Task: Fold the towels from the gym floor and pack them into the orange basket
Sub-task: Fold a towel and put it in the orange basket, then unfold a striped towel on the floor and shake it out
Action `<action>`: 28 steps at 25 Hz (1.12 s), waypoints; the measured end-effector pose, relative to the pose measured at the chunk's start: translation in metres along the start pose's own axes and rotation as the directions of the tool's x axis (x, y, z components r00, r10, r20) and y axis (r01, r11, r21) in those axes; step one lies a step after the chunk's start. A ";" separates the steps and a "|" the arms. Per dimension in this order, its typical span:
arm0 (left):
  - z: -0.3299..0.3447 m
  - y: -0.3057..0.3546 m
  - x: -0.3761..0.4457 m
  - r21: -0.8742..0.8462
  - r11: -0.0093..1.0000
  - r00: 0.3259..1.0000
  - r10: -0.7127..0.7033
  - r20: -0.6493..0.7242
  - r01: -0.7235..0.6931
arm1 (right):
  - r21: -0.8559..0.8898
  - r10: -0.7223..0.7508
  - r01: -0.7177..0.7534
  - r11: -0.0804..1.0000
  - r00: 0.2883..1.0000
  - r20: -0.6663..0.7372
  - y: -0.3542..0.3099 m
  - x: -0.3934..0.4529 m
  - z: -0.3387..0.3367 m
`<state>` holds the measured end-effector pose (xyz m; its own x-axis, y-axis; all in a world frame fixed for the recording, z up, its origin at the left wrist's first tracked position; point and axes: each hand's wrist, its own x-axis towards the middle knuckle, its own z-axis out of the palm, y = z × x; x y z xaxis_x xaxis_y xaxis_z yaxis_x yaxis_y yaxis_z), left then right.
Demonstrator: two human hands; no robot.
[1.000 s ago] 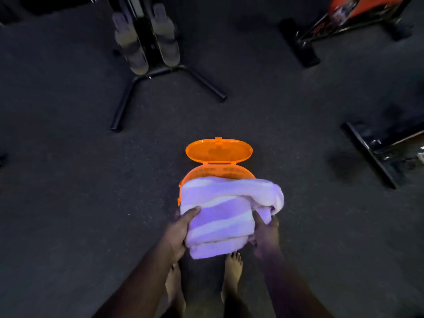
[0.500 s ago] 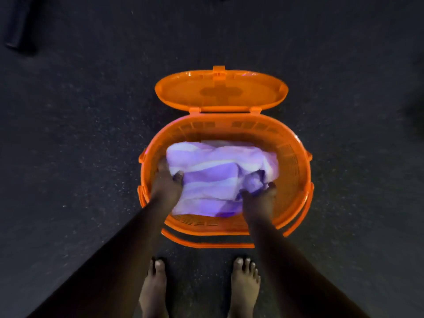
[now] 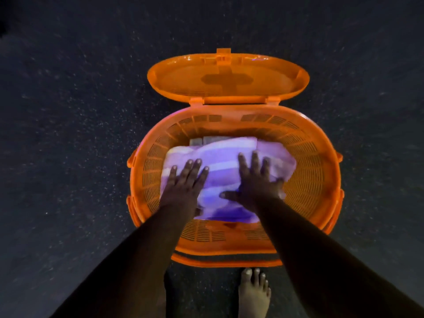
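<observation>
Your left hand (image 3: 183, 182) and right hand (image 3: 257, 180), fingers spread, press folded towel (image 3: 227, 166) into orange basket (image 3: 321, 180); lid (image 3: 227, 76) open at 12 o'clock; closing likely left.

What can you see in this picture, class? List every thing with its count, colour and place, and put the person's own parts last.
basket: one, orange, on the floor in the middle.
lid: one, orange, hinged open at the basket's far side.
towel: one, purple with pale stripes, folded, inside the basket.
floor: one, dark and speckled, all around.
left hand: one, flat on the towel's left part.
right hand: one, flat on the towel's right part.
foot: one seen, bare, on the floor near the basket.
</observation>
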<state>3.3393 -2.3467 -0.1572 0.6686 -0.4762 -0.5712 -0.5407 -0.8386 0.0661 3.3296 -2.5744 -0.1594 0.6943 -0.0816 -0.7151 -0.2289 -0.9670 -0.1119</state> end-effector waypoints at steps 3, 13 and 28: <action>0.012 0.004 0.008 0.019 0.999 0.996 0.031 0.087 -0.033 | 0.078 0.145 -0.151 0.985 0.986 0.077 0.030 0.007 0.018; 0.003 0.003 0.031 0.014 1.000 1.000 -0.015 -0.021 0.015 | -0.388 -0.273 0.195 0.901 0.949 -0.157 -0.009 0.016 0.029; -0.072 0.007 -0.037 -0.310 0.936 0.985 -0.140 0.105 0.166 | -0.060 -0.148 0.148 0.987 0.989 -0.002 0.001 -0.067 -0.039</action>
<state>3.3476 -2.3541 -0.0767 0.6807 -0.3238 -0.6572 -0.2366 -0.9461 0.2211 3.3095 -2.5798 -0.0845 0.7221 0.0618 -0.6890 -0.0829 -0.9811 -0.1749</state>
